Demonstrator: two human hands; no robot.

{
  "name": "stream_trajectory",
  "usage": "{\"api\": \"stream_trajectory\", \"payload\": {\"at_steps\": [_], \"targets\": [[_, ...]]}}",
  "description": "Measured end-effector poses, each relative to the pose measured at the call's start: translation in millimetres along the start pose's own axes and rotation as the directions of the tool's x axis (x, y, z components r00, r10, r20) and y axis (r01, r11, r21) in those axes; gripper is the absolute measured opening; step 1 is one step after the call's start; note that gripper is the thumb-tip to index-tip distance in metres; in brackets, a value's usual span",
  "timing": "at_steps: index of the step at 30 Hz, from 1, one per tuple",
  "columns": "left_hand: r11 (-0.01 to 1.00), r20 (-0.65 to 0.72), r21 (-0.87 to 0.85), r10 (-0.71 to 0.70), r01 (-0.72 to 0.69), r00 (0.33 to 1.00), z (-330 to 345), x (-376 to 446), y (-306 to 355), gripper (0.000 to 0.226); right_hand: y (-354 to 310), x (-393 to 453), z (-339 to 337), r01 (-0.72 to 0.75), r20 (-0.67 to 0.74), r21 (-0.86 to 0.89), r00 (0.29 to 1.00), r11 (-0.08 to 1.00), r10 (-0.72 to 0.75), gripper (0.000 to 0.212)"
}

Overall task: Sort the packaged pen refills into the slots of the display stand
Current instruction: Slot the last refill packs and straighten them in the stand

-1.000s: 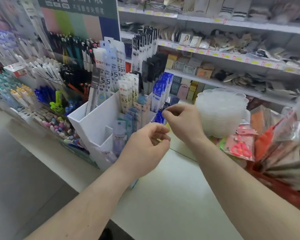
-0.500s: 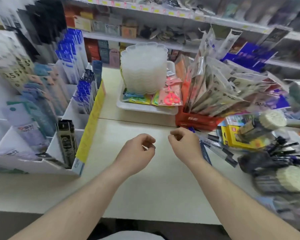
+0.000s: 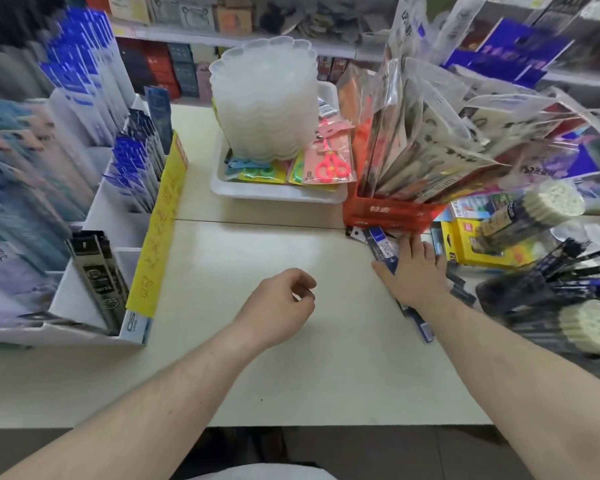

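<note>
The bench (image 3: 257,258) looks smooth and faintly glossy, the display stand (image 3: 84,299) is matt white board with a yellow paper strip (image 3: 160,230), the stacked dishes (image 3: 264,105) are translucent plastic, and the refill packs (image 3: 381,247) and hanging bags (image 3: 430,133) wear shiny clear film.

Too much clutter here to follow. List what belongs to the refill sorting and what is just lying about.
Job:
packaged pen refills under the right hand
white display stand
left hand

Lying about:
stack of clear plastic trays
pink scissors
red basket
yellow box
</note>
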State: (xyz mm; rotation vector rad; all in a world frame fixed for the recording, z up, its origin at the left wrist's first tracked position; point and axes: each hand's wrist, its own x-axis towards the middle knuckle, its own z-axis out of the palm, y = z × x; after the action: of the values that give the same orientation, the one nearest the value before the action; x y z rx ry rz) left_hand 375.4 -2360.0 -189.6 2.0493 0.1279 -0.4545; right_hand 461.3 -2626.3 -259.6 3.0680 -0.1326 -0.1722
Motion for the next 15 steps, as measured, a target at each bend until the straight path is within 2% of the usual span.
{"api": "stream_trajectory", "payload": {"at_steps": [4,11,15], "targets": [[1.0,-0.014,0.017,-0.025,0.025,1.0,-3,1,-15,0.014,-45,-26,6,0.028,-0.096,0.068,0.995,0.997,-0.021,0.074],[0.994,-0.17,0.041,-0.089,0.097,0.981,-36,2,-44,0.021,-166,-52,2,0.27,-0.074,0.194,0.963,0.943,-0.261,0.076],[0.992,-0.288,0.063,-0.085,0.107,0.954,-56,11,-53,0.017,-170,-56,-13,0.355,-0.144,0.251,0.934,0.9,-0.328,0.081]]}}
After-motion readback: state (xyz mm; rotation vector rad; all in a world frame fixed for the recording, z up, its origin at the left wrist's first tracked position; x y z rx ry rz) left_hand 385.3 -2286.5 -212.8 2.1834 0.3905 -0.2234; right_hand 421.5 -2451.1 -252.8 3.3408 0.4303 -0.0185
